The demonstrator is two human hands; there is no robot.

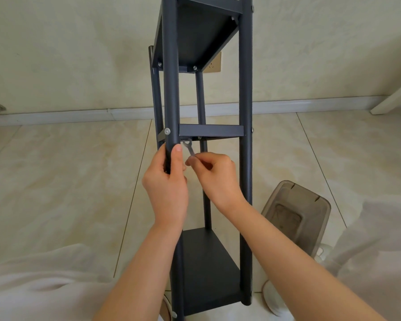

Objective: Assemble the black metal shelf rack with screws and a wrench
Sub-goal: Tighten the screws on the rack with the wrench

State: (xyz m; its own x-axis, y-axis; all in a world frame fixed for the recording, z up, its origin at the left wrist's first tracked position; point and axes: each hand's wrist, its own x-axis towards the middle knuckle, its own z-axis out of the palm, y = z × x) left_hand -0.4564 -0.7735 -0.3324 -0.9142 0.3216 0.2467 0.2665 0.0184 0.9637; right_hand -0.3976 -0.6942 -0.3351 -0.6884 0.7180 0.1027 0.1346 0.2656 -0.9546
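The black metal shelf rack (245,89) stands on the floor in front of me, with three shelves fixed between round posts. My left hand (169,179) grips the near left post just below the middle shelf (211,130). My right hand (214,174) pinches a small silver wrench (189,147). The wrench head sits under the left corner of the middle shelf, at a fastener there. A silver screw head (167,131) shows on the left post at shelf height.
A translucent grey plastic container (296,216) lies on the tiled floor right of the rack. White shoes (273,297) are beside the rack's base. A wall with a socket (214,62) is behind. My light trousers fill both lower corners.
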